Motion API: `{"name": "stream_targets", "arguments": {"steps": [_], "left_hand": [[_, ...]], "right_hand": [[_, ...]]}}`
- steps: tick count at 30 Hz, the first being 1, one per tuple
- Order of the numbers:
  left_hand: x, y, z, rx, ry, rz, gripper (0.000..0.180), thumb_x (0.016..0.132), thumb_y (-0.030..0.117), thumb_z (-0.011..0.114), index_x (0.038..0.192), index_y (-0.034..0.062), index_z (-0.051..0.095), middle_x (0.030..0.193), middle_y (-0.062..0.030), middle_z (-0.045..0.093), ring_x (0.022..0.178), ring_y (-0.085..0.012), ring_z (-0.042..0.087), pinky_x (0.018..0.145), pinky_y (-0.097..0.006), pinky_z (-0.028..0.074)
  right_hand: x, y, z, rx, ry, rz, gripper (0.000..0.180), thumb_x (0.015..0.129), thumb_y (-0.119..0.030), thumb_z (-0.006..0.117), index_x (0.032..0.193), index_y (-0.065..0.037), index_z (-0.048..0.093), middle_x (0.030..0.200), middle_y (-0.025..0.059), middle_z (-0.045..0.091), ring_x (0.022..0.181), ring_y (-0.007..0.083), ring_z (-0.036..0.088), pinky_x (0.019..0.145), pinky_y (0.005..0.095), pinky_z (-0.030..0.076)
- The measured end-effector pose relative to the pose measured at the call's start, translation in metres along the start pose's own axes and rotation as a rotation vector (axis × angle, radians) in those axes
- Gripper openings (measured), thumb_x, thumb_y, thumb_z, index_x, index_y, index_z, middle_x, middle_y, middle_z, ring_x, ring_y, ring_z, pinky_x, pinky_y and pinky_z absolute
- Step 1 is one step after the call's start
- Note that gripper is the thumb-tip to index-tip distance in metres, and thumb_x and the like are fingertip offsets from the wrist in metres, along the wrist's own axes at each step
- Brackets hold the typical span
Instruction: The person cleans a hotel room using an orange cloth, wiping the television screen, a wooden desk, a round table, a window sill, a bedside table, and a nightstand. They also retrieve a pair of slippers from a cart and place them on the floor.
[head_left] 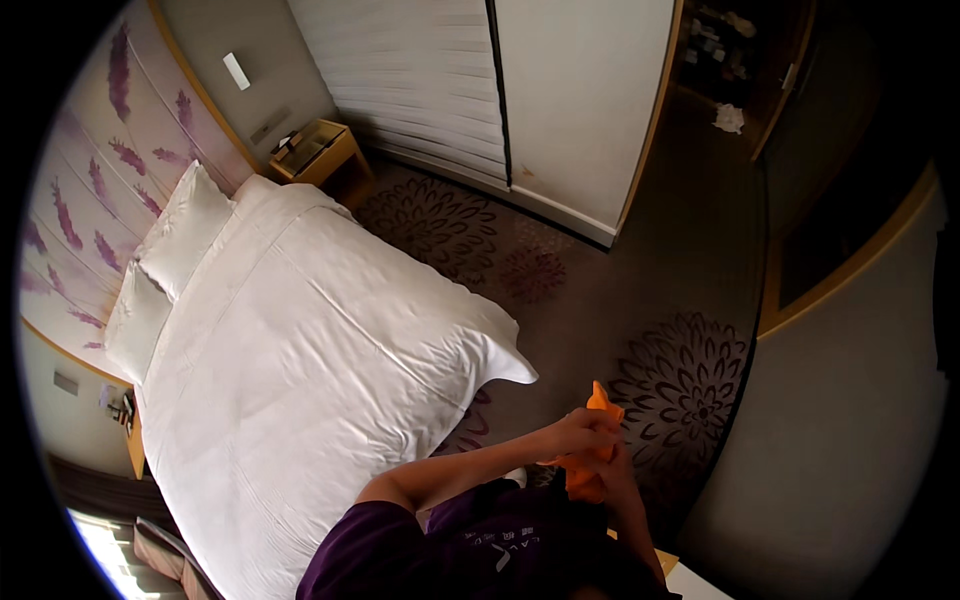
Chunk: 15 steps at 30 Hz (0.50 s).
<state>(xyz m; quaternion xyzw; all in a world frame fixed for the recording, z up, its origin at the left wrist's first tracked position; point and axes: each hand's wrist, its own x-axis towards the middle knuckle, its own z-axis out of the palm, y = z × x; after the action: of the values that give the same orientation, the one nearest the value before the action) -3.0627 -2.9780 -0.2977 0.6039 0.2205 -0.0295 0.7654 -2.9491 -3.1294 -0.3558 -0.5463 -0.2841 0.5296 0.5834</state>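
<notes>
Orange, crumpled, soft-looking cloth [587,486], gripped in the left hand [583,432] and right hand [619,464] near right of the white-quilted bed [290,330], should handle light and limp; hold its bunched folds.

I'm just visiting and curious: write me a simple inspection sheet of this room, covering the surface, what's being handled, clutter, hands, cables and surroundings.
Surface: bed covered by a white, lightly creased duvet; one corner juts out at the foot.
Things in hand: orange cloth, bunched up.
Clutter: crumpled white item by the far doorway, too small to identify.
Hands: left hand and right hand close together, both gripping the cloth.
Cables: nothing seen.
Surroundings: two white pillows, wooden nightstand, flower-patterned carpet.
</notes>
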Motion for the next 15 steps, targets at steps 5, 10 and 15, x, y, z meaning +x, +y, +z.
{"name": "stream_targets", "arguments": {"steps": [5, 10, 15], "left_hand": [[0.08, 0.007, -0.085, 0.195, 0.338, 0.143, 0.043, 0.092, 0.015, 0.069, 0.133, 0.0055, 0.059, 0.105, -0.0083, 0.07, 0.101, -0.0146, 0.065, 0.089, -0.032, 0.053], [0.156, 0.037, -0.173, 0.091, 0.654, 0.079, 0.031, 0.092, 0.014, 0.066, 0.121, 0.0027, 0.064, 0.095, -0.0094, 0.071, 0.088, -0.0136, 0.068, 0.079, -0.031, 0.055], [0.177, 0.066, -0.231, -0.206, 0.624, 0.008, 0.028, 0.096, 0.015, 0.064, 0.121, 0.0015, 0.064, 0.098, -0.006, 0.071, 0.089, -0.0132, 0.068, 0.08, -0.029, 0.056]], "right_hand": [[0.11, -0.065, -0.038, 0.226, -0.013, 0.265, 0.042, 0.091, -0.01, 0.07, 0.128, 0.001, 0.055, 0.113, 0.0112, 0.064, 0.1, 0.0201, 0.066, 0.086, 0.0326, 0.054], [0.248, -0.101, -0.112, 0.385, 0.113, 0.223, 0.034, 0.097, -0.015, 0.06, 0.125, 0.003, 0.053, 0.109, 0.0116, 0.064, 0.097, 0.0222, 0.068, 0.083, 0.034, 0.057], [0.385, -0.22, -0.11, 0.493, 0.066, 0.179, 0.032, 0.102, -0.026, 0.056, 0.12, 0.0, 0.058, 0.107, 0.0112, 0.066, 0.096, 0.0233, 0.069, 0.079, 0.0361, 0.058]]}}
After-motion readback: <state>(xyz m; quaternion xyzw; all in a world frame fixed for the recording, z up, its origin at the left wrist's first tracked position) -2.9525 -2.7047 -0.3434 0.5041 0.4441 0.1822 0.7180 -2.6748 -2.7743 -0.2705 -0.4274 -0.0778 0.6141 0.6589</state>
